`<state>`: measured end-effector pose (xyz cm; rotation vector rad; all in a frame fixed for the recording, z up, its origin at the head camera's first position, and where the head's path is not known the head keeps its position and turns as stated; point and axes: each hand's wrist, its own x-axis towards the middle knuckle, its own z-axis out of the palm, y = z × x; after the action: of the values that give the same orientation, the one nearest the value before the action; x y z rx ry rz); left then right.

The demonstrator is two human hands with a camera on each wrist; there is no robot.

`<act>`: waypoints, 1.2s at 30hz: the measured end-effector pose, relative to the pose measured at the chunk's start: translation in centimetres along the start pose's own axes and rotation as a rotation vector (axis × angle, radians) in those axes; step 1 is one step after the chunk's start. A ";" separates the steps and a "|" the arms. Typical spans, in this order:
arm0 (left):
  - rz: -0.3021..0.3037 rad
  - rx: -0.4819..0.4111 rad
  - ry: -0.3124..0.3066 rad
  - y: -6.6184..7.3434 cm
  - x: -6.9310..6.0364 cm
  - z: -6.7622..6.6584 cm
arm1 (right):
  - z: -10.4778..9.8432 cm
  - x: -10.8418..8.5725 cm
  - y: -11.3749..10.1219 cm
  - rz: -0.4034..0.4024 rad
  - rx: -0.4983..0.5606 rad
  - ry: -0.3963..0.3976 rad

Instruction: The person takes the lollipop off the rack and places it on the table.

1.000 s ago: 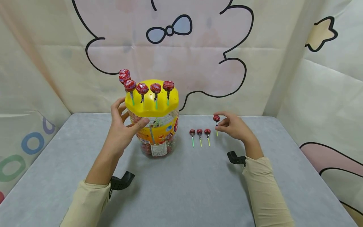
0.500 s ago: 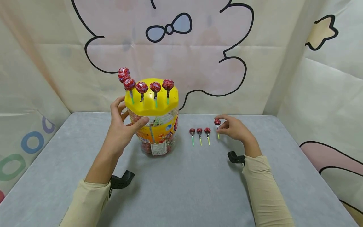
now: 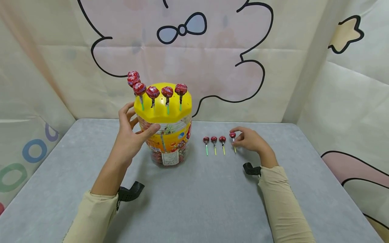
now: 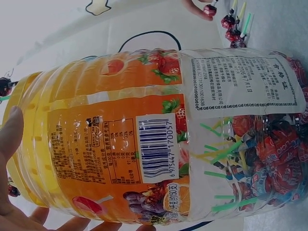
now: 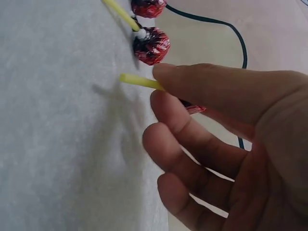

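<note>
My left hand (image 3: 129,143) grips the upper left side of a clear plastic candy jar (image 3: 165,141), thumb across its front. The jar stands upright and has a yellow lid (image 3: 161,116). Several red-wrapped lollipops (image 3: 153,92) stick up from the lid. In the left wrist view, more wrapped lollipops (image 4: 284,163) fill the jar's bottom. To the right, my right hand (image 3: 250,140) pinches a lollipop (image 3: 232,135) by its yellow stick (image 5: 139,81), just at the table; whether the stick touches the cloth I cannot tell. Three lollipops (image 3: 214,139) lie in a row left of it.
A grey cloth covers the table (image 3: 194,209), whose far edge meets a printed backdrop (image 3: 212,74). Black wrist mounts (image 3: 131,191) sit on both forearms. The jar stands left of the lollipop row, with a gap between them.
My right hand has lowered its lollipop toward the table, bringing it level with the row of three. The left hand and the jar have stayed in place.
</note>
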<state>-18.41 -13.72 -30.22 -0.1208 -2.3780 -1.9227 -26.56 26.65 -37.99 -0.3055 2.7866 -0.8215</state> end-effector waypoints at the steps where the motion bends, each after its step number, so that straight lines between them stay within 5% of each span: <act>1: 0.001 -0.002 -0.002 0.0 0.0 0.0 | 0.0 0.0 0.1 0.011 -0.007 -0.007; 20: 0.000 -0.008 -0.017 0.2 0.1 -0.2 | 1.1 0.5 -0.2 0.115 -0.077 -0.061; 36: -0.007 -0.021 -0.008 0.1 0.2 -0.5 | 0.6 0.2 -0.3 0.096 -0.071 -0.064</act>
<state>-18.58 -14.17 -29.99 -0.1221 -2.3676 -1.9540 -26.54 26.02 -38.34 -0.2039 2.7509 -0.6806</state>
